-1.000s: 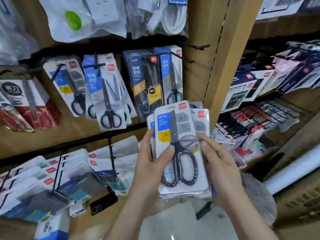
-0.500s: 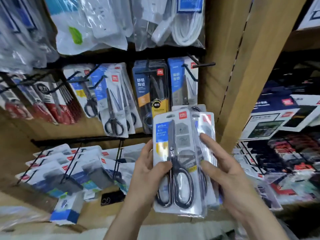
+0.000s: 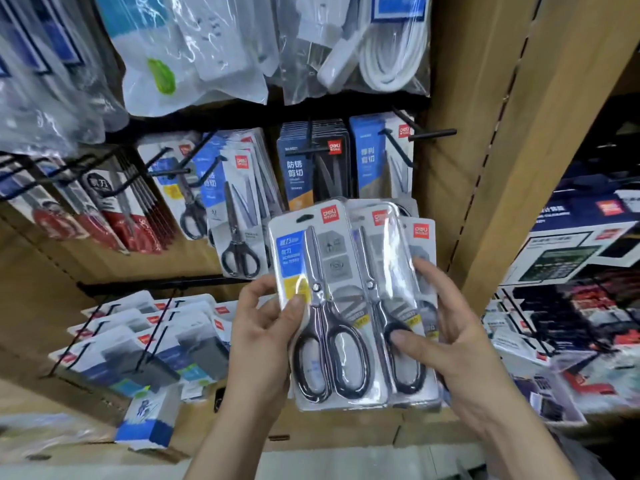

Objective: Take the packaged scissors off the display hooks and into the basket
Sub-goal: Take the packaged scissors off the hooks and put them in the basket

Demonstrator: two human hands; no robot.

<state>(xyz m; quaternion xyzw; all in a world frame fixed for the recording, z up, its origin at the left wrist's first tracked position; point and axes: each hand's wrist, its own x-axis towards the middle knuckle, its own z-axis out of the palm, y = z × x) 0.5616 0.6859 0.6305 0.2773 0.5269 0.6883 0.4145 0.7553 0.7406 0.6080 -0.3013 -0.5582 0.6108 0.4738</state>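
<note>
Scissors packs everywhere, so let's sweep from the left edge of the display board. Red-and-white knife cards (image 3: 114, 216) hang on black hooks there, then a row of carded scissors (image 3: 239, 216) with red deli badges, then a dark blue pack (image 3: 313, 164) printed 防锈剪切, all still on their pegs. Below them, more blister packs (image 3: 138, 344) lean on the lower rail.

Now the action: the left hand (image 3: 263, 337) is closed on the front scissors pack (image 3: 329, 306), thumb pressed on the clear blister just beside the pivot, fingers behind the card. At least 3 packs are fanned here, off the hooks and held in front of the board. The right hand (image 3: 450, 337) grips the rear packs (image 3: 398, 289), thumb on the black handle loop, fingers hidden behind.

How will these handle? I'd say stiff card backing, glossy plastic fronts that slide over each other, so the fan could slip apart if the pinch loosens. Light enough, with the weight low at the handles; holding across the lower half, as both hands do, looks the sound choice.

Readable print: deli in red at each top corner, 剪刀 on the blue label, a yellow patch beneath. No basket shows in this view, so that drop is not yet done.
</note>
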